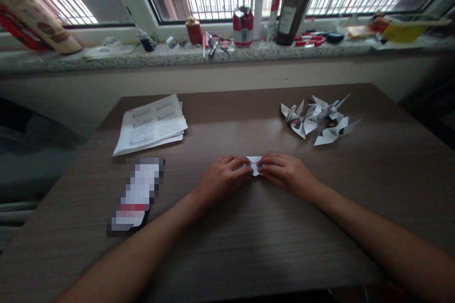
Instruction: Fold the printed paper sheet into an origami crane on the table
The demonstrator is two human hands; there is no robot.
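Observation:
A small piece of folded white paper (254, 165) lies near the middle of the brown table, between my two hands. From the left, my left hand (227, 173) has its fingers closed on one side of the paper. My right hand (286, 173) grips the opposite side, fingers held together. Both sets of fingertips almost meet over the paper and cover much of it. Beyond my right hand sit several folded paper cranes (320, 118), bunched together. A stack of printed paper sheets (152, 123) rests at the far left of the table.
A phone (137, 194), its screen blurred out, lies beside my left forearm on the table (227, 255). Along the windowsill (142, 58) stand a red can (243, 27), a dark drink cup (293, 14), a bottle (265, 4) and small odds and ends.

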